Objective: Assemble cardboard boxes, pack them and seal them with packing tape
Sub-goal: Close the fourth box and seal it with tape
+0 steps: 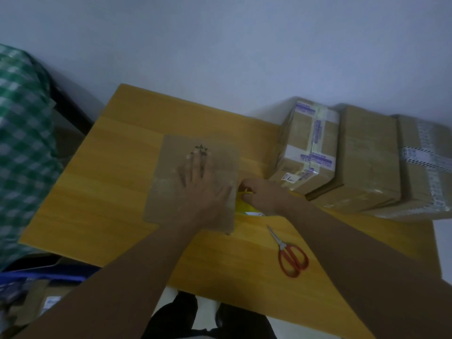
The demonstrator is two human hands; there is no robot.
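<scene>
Cardboard box lies flat near the middle of the yellow desk, with a small dark print on its upper face. The left hand presses down on this face with straight, spread fingers, and the fingertips reach the print. The right hand is just beside the right edge of the box, and its fingers are curled around a yellow object; what this object is, I cannot tell. Scissors with red handles lie on the desk near the right forearm, with the blades closed. Three taped boxes stand side by side at the right end of the desk, against the wall. A green checked cloth hangs at the left.
</scene>
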